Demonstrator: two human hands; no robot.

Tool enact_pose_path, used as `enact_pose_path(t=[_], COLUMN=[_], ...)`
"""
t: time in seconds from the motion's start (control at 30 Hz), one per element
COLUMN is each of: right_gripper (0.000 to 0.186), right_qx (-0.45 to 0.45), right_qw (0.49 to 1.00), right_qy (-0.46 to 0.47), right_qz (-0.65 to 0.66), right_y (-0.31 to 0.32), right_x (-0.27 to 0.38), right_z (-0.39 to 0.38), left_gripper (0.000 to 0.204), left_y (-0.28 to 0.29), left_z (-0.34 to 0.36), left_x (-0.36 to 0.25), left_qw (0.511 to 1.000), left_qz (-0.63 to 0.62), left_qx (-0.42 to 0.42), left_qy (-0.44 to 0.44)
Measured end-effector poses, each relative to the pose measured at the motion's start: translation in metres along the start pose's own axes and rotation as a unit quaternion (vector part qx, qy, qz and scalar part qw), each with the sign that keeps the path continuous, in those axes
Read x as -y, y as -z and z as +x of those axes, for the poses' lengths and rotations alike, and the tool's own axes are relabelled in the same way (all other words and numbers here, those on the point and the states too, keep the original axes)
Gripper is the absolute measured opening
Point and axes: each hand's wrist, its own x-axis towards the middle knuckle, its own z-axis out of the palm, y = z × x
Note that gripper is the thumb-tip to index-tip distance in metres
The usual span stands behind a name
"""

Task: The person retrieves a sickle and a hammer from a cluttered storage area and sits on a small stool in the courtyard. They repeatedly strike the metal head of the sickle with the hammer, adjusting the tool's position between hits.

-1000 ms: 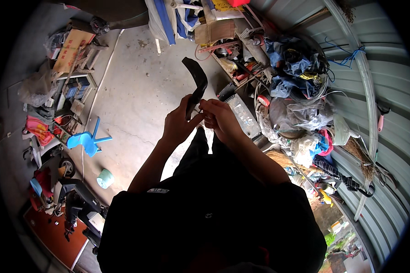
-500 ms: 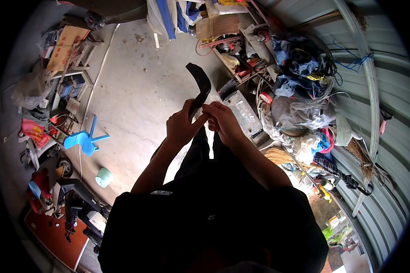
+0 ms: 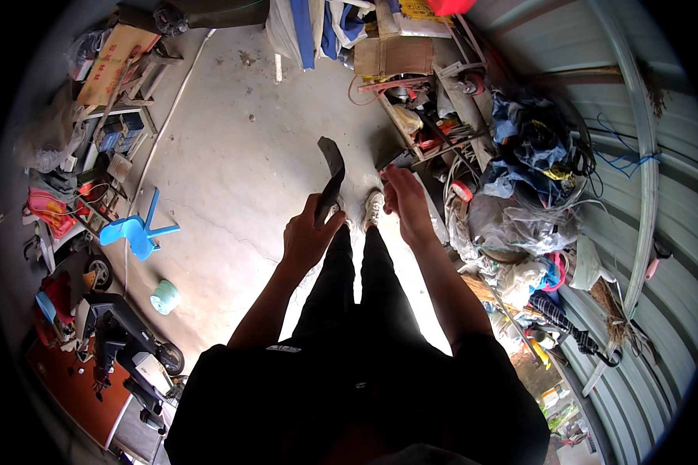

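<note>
My left hand [image 3: 309, 235] is closed around the lower end of a dark, flat, curved piece [image 3: 333, 170] that looks like a blade or a stiff strip. Its upper end bends to the left, pointing away from me. To the right of it, and apart from it, my right hand [image 3: 406, 203] hovers with its fingers curled in. Whether anything small is inside those fingers I cannot make out. Below the hands are my legs and a pale shoe [image 3: 374, 206] on the concrete floor [image 3: 233, 147].
On the left lie a blue plastic chair [image 3: 133, 235], a light green tub [image 3: 165, 297] and a motorbike [image 3: 136, 341]. Shelving [image 3: 124, 132] lines that side. At right, a heap of clothes and plastic bags [image 3: 520, 221] leans toward a corrugated metal wall [image 3: 667, 194]. A cardboard box [image 3: 394, 57] sits ahead.
My right hand has come away from the curved piece and moved right. The left hand still holds the piece, now lower in view. My shoe has come into sight.
</note>
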Motion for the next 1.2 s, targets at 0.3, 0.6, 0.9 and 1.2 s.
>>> enact_pose_path(t=[0.3,0.6,0.9,1.2], right_gripper=[0.030,0.022,0.026,0.027], right_qx=[-0.038,-0.117,-0.252,-0.161], right_qw=[0.985,0.971,0.912,0.981], right_qy=[-0.145,-0.116,-0.026,-0.051], right_qz=[0.081,0.174,0.322,0.092], right_y=[0.048,0.044,0.094,0.033], right_x=[-0.127,-0.176,-0.118,-0.178], right_z=[0.353,0.568,0.533,0.263], left_gripper=[0.035,0.033,0.031,0.040], left_y=[-0.023,-0.051,-0.047,-0.008], left_z=[0.039,0.054,0.048,0.002], left_x=[0.114,0.198,0.185,0.115], left_qw=[0.989,0.965,0.963,0.971], left_qz=[-0.071,-0.137,-0.175,-0.182], left_qx=[-0.033,-0.085,-0.082,-0.099], left_qy=[0.124,0.207,0.189,0.118])
